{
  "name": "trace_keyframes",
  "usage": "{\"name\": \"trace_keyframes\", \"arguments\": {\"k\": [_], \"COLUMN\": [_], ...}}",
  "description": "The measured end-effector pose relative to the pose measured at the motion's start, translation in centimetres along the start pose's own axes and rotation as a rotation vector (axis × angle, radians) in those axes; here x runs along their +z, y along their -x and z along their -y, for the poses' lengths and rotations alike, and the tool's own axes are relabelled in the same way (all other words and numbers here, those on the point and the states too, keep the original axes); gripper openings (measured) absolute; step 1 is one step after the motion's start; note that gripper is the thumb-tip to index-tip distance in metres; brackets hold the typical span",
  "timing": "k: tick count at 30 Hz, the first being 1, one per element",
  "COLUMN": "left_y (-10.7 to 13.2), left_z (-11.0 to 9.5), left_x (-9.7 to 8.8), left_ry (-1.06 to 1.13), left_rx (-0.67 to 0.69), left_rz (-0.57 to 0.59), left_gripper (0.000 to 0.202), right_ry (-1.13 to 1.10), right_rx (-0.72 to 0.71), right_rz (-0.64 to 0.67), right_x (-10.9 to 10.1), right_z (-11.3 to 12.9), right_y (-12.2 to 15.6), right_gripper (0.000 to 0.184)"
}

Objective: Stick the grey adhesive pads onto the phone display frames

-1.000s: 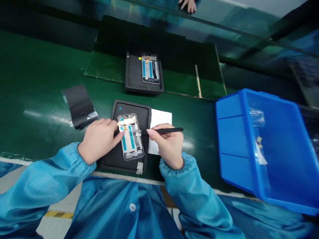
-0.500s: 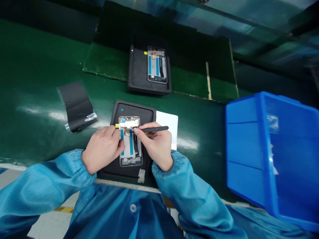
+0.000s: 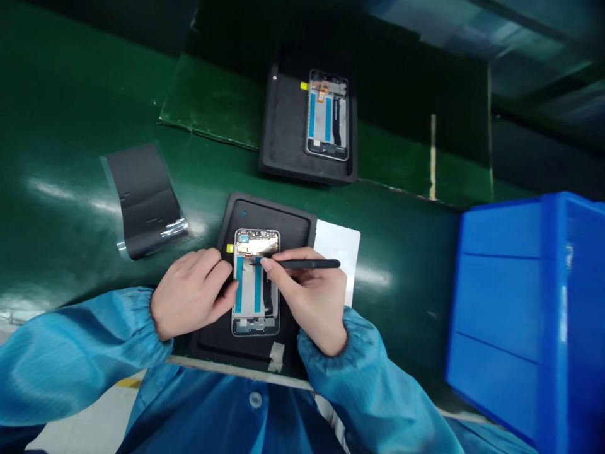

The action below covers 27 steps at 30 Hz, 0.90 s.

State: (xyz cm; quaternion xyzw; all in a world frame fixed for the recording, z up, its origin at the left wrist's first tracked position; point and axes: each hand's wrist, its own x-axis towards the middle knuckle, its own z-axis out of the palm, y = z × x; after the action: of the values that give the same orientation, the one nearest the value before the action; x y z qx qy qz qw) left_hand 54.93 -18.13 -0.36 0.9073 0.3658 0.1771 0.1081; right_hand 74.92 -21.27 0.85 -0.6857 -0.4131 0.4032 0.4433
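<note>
An opened phone with a bare circuit board at its top and blue strips down its middle lies on a black tray. My left hand is closed, its curled fingers and thumb at the phone's left edge, holding it steady. Between the thumb and fingers of my right hand are black tweezers. Their tips point left, just below the circuit board. Whether the tips grip anything is too small to tell. A yellow tab sticks out from the phone's upper left side.
A second opened phone sits on another black tray at the back, partly over a green board. Black film sheet lies left. White paper is beside the near tray. A blue bin stands right.
The view has shifted, so most things appear farther right or lower. The tweezer tips now lie slightly farther below the circuit board. Both hands keep much the same pose.
</note>
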Motion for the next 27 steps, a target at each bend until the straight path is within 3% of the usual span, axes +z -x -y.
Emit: {"name": "trace_keyframes", "arguments": {"k": [27], "left_y": [-0.21], "left_z": [-0.02], "left_x": [-0.04], "left_ry": [0.006], "left_rx": [-0.005], "left_rz": [0.035], "left_gripper": [0.019], "right_ry": [0.096], "right_rx": [-0.071], "right_rz": [-0.012], "right_x": [-0.05], "right_z": [0.26], "right_y": [0.02], "right_gripper": [0.012]}}
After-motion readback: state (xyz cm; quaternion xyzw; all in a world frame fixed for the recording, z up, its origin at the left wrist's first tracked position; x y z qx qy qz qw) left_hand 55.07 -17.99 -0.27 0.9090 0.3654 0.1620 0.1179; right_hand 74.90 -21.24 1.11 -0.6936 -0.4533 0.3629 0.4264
